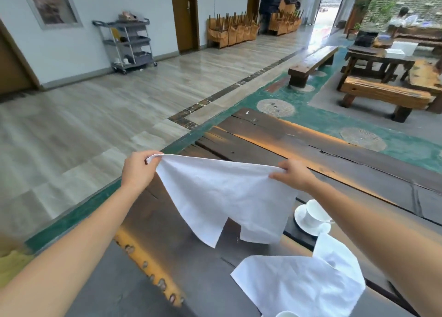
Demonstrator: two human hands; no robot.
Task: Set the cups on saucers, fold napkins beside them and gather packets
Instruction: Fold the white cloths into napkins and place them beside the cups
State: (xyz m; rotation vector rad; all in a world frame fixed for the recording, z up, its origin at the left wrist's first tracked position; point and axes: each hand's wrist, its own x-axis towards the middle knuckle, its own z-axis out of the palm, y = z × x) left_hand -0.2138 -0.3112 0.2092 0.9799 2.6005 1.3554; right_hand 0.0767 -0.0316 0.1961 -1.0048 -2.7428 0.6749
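Observation:
A white cloth napkin (222,194) hangs in the air above the dark wooden table (275,139). My left hand (138,171) pinches its left top corner and my right hand (296,174) pinches its right top corner. The napkin's lower corners dangle just above the tabletop. To the right, partly behind my right forearm, a white cup (315,212) rests on a white saucer (301,222). A second white napkin (301,281) lies crumpled on the table near me. The rim of another white cup (287,314) shows at the bottom edge. No packets are visible.
The table's left edge (148,266) runs diagonally, with tiled floor beyond it. Wooden benches (382,95) and another table stand at the right. A grey service cart (129,44) stands by the far wall. A person sits far off at the upper right.

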